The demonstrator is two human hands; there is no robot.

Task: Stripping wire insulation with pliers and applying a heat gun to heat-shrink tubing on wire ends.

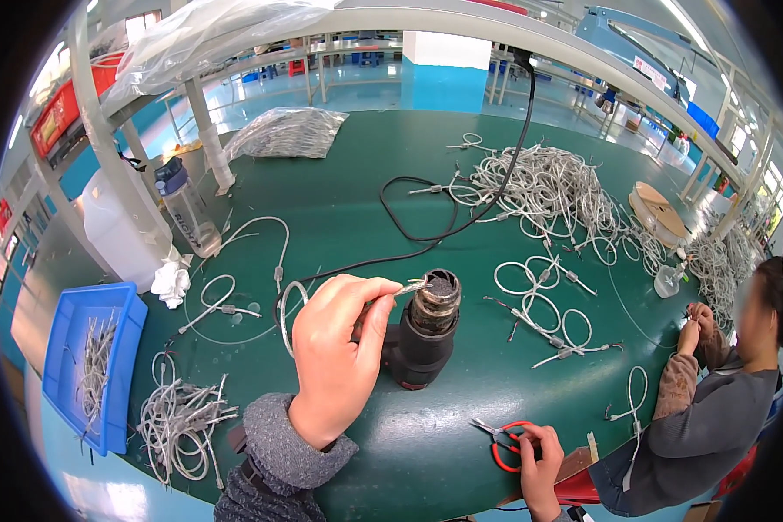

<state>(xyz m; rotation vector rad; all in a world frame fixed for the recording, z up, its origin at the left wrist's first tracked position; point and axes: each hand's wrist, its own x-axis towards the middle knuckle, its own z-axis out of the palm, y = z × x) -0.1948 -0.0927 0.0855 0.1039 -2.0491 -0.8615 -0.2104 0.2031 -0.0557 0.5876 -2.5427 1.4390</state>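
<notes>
My left hand [337, 346] pinches the end of a thin grey-white cable between thumb and fingertips. That end lies across the mouth of a black heat gun [422, 344], which stands upright on the green table with its nozzle up. The rest of the cable [287, 317] loops behind my hand. At the table's near edge, my right hand [541, 470] is closed on a red handle of small pliers [501, 444]. Their metal jaws point left over the tabletop, apart from the heat gun.
Cable coils lie in a bundle [183, 418], loose [552, 304] and in a large heap [548, 187]. A blue bin [135, 348], a bottle [191, 213], a plastic bag [291, 133] and a spool [657, 213] stand around. A black cord [526, 130] hangs down. A co-worker [713, 418] sits right.
</notes>
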